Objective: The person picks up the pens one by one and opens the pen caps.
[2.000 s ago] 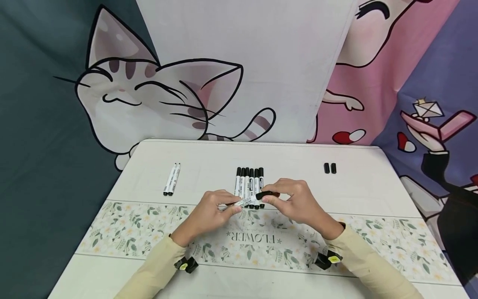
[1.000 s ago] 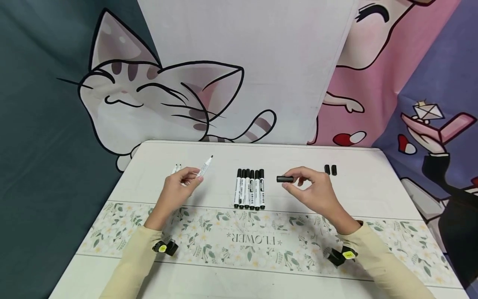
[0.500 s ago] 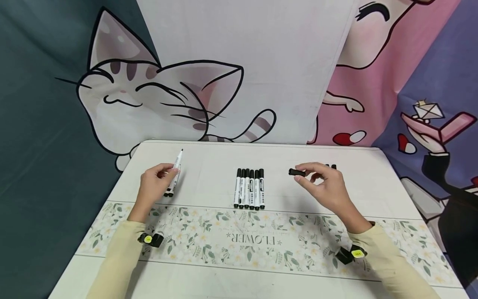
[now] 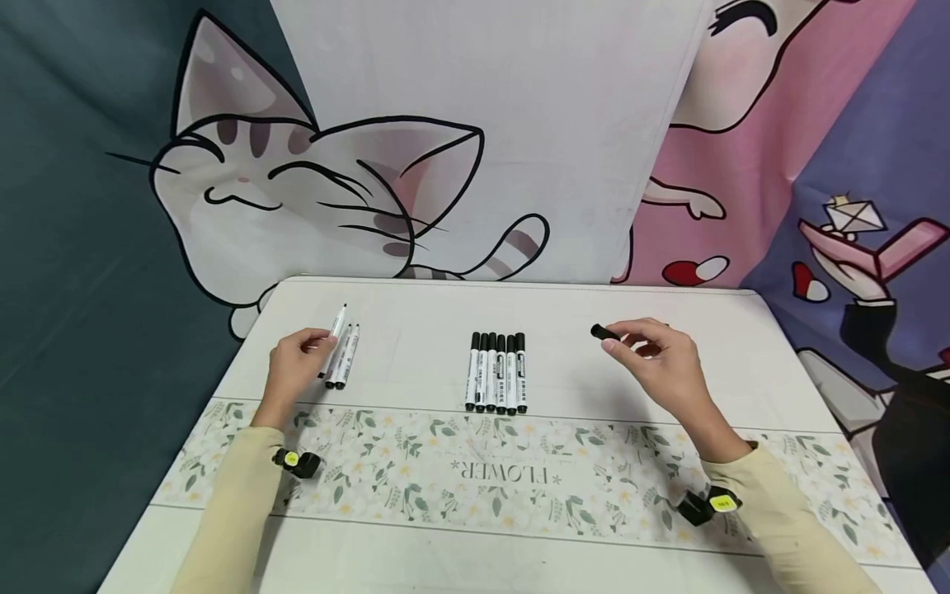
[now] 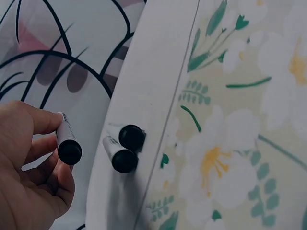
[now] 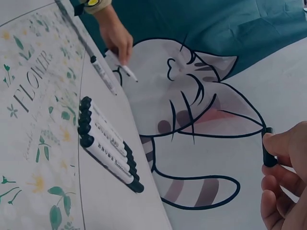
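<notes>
Head view of a white table (image 4: 564, 307) with a floral runner (image 4: 519, 474) across its near half. The left hand (image 4: 293, 369) lies at about 9 o'clock on the table, its fingers curled round an uncapped white marker (image 4: 332, 338); the barrel passes between thumb and fingertips and the bare black tip points away from the person, toward 12 o'clock. In the left wrist view the marker's black rear end (image 5: 70, 151) sits just off the curled fingers (image 5: 39, 120), clear of the table. Just beside this hand, on its 3 o'clock side, two uncapped markers (image 4: 345, 357) lie parallel and touching on the table. The right hand (image 4: 664, 363) is at about 2 o'clock, raised above the table, pinching a black marker cap (image 4: 604, 332) between thumb and forefinger; the cap juts out from the fingertips toward 10 o'clock, and the other fingers are loosely curled beneath. In the right wrist view the cap (image 6: 268, 152) stands along the fingertips (image 6: 280, 143). A row of six capped markers (image 4: 496, 372) lies side by side at the centre of the table, well apart from both hands, caps toward 12 o'clock.
</notes>
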